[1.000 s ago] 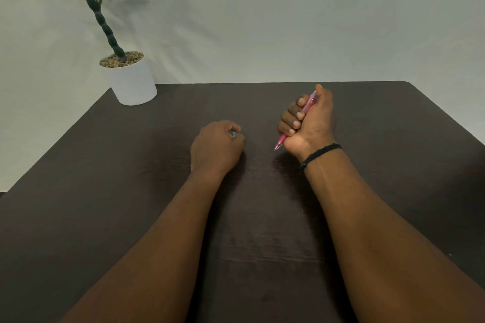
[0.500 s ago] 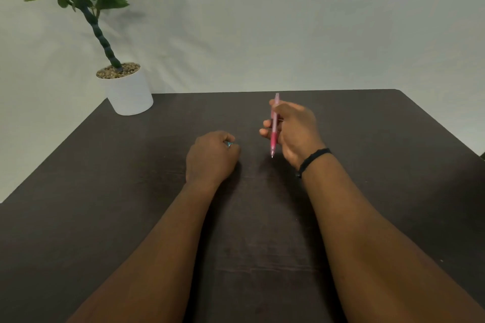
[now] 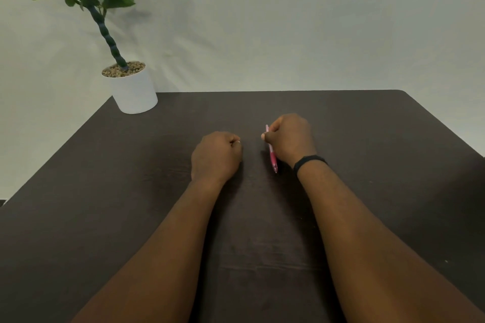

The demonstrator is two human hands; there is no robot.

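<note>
My right hand (image 3: 291, 139) grips a pink pen (image 3: 272, 156) over the middle of the dark wooden table (image 3: 380, 152). The pen runs from my curled fingers toward me, its tip pointing down near the table by my wrist, which wears a black band. My left hand (image 3: 216, 156) rests on the table as a fist just left of the pen, fingers curled, with a ring showing. I see nothing held in the left hand.
A white pot (image 3: 133, 90) with a green leafy plant stands at the table's far left corner. A pale cloth backdrop hangs behind the table. The table's far right corner is rounded.
My right hand has turned palm down and lowered toward the table, swinging the pen from upright to pointing back at me. The left fist has stayed in place.
</note>
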